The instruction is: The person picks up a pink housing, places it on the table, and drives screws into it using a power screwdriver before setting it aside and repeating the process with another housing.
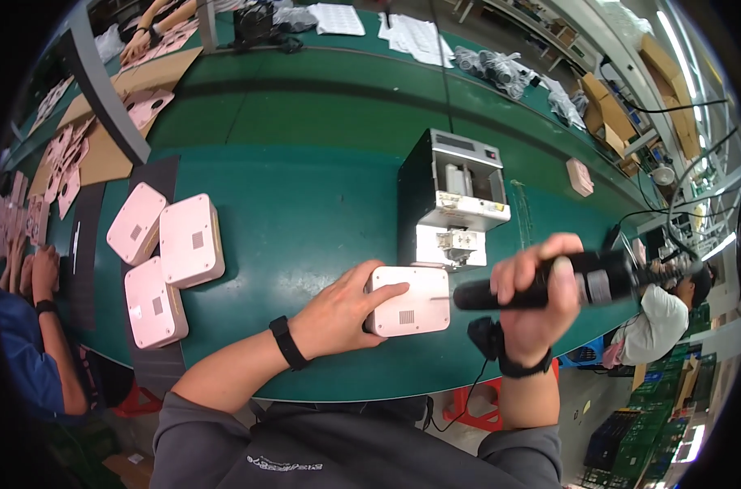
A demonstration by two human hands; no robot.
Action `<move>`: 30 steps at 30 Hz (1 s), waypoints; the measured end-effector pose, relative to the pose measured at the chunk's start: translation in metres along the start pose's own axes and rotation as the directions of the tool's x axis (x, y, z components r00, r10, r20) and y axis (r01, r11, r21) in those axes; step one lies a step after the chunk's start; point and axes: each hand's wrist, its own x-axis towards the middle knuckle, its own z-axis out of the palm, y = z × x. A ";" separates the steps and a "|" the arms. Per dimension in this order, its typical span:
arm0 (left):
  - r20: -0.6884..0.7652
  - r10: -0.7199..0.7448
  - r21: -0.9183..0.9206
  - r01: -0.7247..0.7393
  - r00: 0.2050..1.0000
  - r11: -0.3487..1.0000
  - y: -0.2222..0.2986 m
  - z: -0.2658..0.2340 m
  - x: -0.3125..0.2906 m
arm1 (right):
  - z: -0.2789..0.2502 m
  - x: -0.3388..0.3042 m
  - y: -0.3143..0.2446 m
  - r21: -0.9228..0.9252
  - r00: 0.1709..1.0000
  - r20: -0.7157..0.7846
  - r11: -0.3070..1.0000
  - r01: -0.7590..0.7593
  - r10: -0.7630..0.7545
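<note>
A pale pink square casing [423, 297] with rounded corners and a small dark label patch lies on the green workbench in front of me. My left hand [338, 314] grips its left side, the thumb across the top face and the fingers along the edges. In my right hand [541, 289] is a black electric screwdriver [602, 277], its fist wrapped round the body. The tool is held nearly level, its thin bit pointing left over the casing's right part; whether the tip touches cannot be made out. Just beyond stands a black-and-silver screw feeder [472, 204].
Three similar pink casings [193, 240] lean together on a dark strip at the left. Pink flat parts [65, 163] lie on cardboard farther left, near other people's hands [40, 273]. A small pink block [580, 177] sits at the right. Bagged parts [496, 69] line the back.
</note>
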 end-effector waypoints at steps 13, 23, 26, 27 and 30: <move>-0.040 -0.010 -0.077 0.007 0.999 0.997 -0.006 0.008 -0.004 | 0.058 -0.049 -0.017 -0.054 0.945 0.205 0.967 -0.250 0.256; -0.097 -0.012 -0.030 0.009 0.995 1.000 -0.008 0.010 -0.011 | 0.066 -0.056 0.001 -0.065 0.950 0.238 0.979 -0.193 0.203; -0.094 0.005 -0.009 -0.006 0.996 1.000 -0.003 0.011 -0.012 | 0.064 -0.052 0.000 -0.035 0.956 0.231 0.983 -0.178 0.181; -0.101 -0.019 -0.051 0.014 0.995 0.999 -0.001 0.010 -0.013 | 0.063 -0.047 0.001 0.002 0.953 0.263 0.988 -0.157 0.151; -0.082 -0.016 -0.105 0.008 0.996 0.994 0.006 -0.005 -0.016 | 0.054 -0.032 -0.011 0.090 0.959 0.282 0.994 -0.067 0.040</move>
